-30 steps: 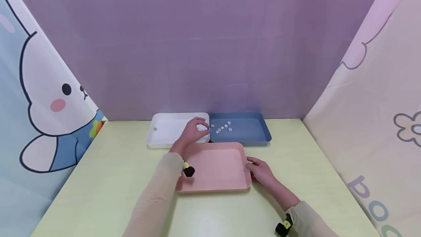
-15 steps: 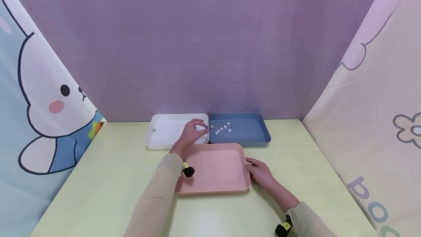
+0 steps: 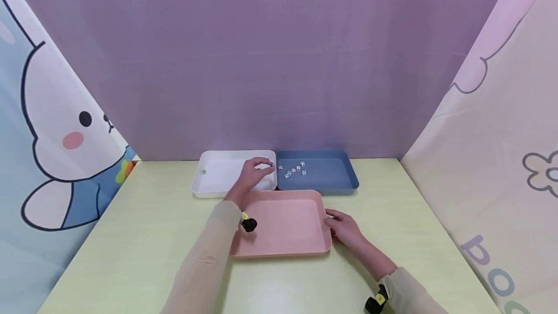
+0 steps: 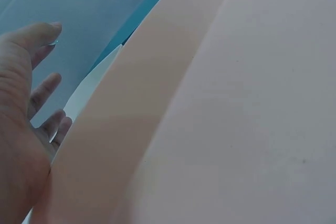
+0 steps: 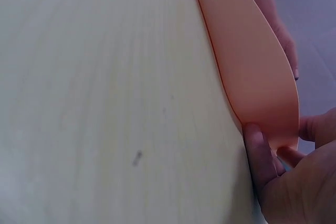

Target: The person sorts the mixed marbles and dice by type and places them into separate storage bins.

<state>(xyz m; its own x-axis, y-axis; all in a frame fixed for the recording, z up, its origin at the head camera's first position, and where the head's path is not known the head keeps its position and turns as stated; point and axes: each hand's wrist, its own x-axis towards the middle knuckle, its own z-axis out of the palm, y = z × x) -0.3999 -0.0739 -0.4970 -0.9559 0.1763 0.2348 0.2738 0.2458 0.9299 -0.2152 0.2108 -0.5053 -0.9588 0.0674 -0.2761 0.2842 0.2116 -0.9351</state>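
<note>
My left hand [image 3: 251, 174] hovers over the right part of the white tray [image 3: 218, 189], thumb and forefinger pinching a small piece [image 3: 271, 164] that is too tiny to identify. In the left wrist view only a shiny sliver shows at the fingertips. On the near side, my right hand [image 3: 347, 228] grips the right wall of the pink tray [image 3: 287, 224]; the right wrist view shows the thumb against the outside of that wall. Several small white dice [image 3: 293, 171] with dark marks lie in the left half of the blue tray [image 3: 333, 172].
One small greenish piece [image 3: 204, 172] lies at the left in the white tray. White and blue trays stand side by side at the back, before a purple cloth [image 3: 279, 62]. The pink tray sits in front of them on the pale table [image 3: 383, 202]. Printed cloths hang on both sides.
My left hand has shifted slightly left, its fingertips drawing away from the border with the blue tray. My right hand stays at the pink tray.
</note>
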